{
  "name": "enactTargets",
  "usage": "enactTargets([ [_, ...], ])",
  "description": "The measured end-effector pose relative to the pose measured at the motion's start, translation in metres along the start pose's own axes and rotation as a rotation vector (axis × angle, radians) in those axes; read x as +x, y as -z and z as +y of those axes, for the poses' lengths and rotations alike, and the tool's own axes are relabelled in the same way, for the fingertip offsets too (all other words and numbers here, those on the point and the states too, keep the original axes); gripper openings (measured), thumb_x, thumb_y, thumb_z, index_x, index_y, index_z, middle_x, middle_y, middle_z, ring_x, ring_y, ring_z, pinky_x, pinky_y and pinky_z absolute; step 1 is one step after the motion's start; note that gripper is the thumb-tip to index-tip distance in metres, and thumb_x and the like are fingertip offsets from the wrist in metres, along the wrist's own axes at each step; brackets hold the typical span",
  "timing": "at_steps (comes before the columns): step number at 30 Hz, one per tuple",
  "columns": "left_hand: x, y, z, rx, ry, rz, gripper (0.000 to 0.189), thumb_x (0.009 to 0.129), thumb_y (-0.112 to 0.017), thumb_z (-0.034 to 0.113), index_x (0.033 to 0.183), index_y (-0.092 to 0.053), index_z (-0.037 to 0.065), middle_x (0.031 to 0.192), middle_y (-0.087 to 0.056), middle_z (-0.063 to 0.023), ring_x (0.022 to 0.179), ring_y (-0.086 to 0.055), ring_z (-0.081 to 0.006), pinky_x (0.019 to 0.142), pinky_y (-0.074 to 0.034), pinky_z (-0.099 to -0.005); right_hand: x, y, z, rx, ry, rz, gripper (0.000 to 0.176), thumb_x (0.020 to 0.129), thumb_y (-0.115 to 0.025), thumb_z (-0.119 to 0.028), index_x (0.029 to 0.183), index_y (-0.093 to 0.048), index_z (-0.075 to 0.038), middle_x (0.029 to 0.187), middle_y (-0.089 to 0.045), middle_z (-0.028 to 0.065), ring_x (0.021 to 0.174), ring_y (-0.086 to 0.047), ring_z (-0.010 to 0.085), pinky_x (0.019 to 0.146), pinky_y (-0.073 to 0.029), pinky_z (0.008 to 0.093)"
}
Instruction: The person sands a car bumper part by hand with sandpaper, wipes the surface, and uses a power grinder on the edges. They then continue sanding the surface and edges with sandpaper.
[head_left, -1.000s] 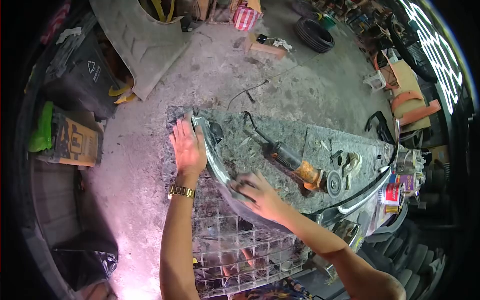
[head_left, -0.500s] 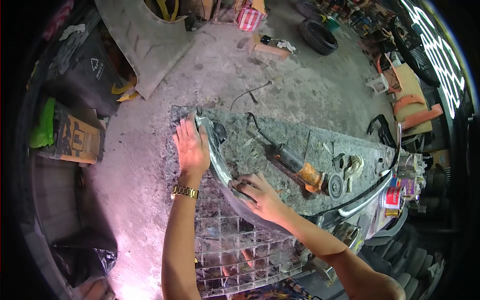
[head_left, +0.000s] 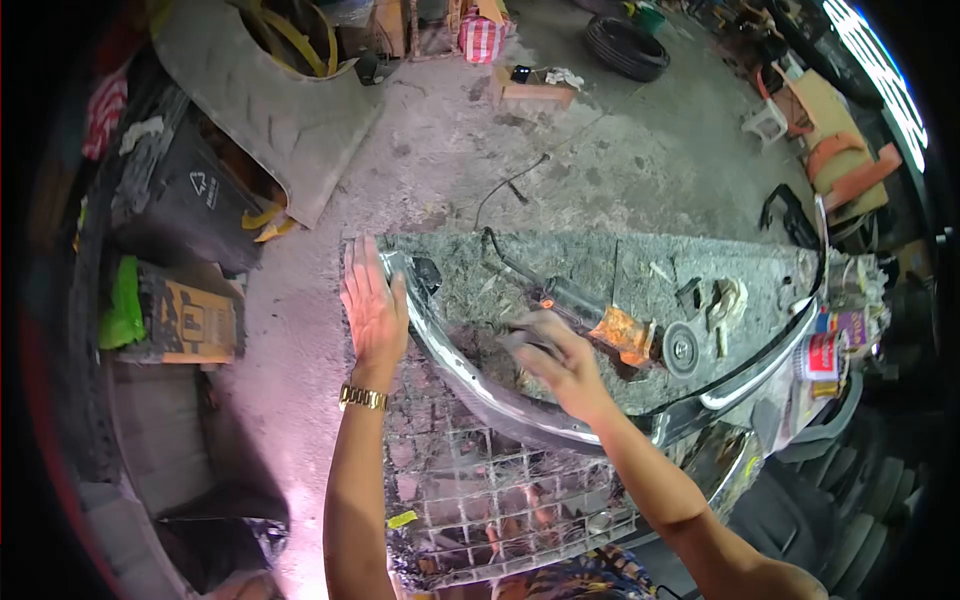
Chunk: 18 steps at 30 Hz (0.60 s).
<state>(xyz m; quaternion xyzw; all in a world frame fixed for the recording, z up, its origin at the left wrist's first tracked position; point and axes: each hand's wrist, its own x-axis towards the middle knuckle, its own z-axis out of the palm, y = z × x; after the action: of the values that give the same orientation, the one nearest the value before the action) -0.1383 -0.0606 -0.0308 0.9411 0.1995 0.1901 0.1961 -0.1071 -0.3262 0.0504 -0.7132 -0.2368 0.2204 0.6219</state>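
A long curved car trim strip (head_left: 480,386), dark with pale bare patches, lies across the mesh-topped workbench. My left hand (head_left: 375,315) rests flat along its far left end, fingers stretched out. Over the inner side of the curve, my right hand (head_left: 562,365) grips a dark grey flat piece (head_left: 528,345) that looks like sandpaper; motion blurs it. That hand appears off the strip. Just beyond it an angle grinder (head_left: 600,322) with an orange head lies on the bench, its disc (head_left: 681,350) to the right.
A crumpled pale cloth (head_left: 727,302) lies right of the grinder. A can with a red label (head_left: 821,357) stands at the bench's right end. A cardboard box (head_left: 200,318) and a large grey panel (head_left: 290,110) are on the left. A tyre (head_left: 626,48) lies on the floor beyond.
My right hand has left the strip's surface and moved right, toward the grinder, with the dark grey piece. My left hand stays at the strip's end. The camera view has shifted.
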Motion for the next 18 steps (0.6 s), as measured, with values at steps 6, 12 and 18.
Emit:
enactTargets([
  [6,-0.064,0.046,0.007,0.188,-0.486,-0.432,0.069,0.097,-0.059,0.031,0.156,-0.036,0.004,0.166,-0.027,-0.0143,0.154,-0.023,-0.0288,0.126,-0.017,-0.0452,-0.058,0.016,0.005,0.362,-0.282,0.24,0.027,0.096,-0.068,-0.013,0.119,-0.066,0.001,0.109,-0.059,0.0012,0.093,-0.054,0.0076,0.075,-0.044,0.0224],
  [12,-0.198,0.059,0.077,-0.279,-0.861,-0.627,0.061,0.093,-0.068,0.034,0.142,-0.054,0.001,0.155,-0.044,-0.0192,0.147,-0.039,-0.0303,0.123,-0.027,-0.0458,-0.077,0.025,-0.002,0.65,-0.572,0.278,0.026,0.097,-0.069,-0.016,0.119,-0.067,-0.005,0.091,-0.064,0.0,0.078,-0.058,0.0071,0.066,-0.045,0.0231],
  [18,-0.135,0.062,0.05,0.235,-0.431,-0.223,0.041,0.089,-0.062,0.006,0.13,-0.064,0.004,0.144,-0.055,-0.0148,0.13,-0.055,-0.0251,0.105,-0.045,-0.0409,-0.099,0.014,0.024,0.844,-0.529,0.306,0.038,0.095,-0.074,-0.028,0.124,-0.063,-0.006,0.092,-0.069,0.0017,0.066,-0.06,0.0079,0.048,-0.046,0.0269],
])
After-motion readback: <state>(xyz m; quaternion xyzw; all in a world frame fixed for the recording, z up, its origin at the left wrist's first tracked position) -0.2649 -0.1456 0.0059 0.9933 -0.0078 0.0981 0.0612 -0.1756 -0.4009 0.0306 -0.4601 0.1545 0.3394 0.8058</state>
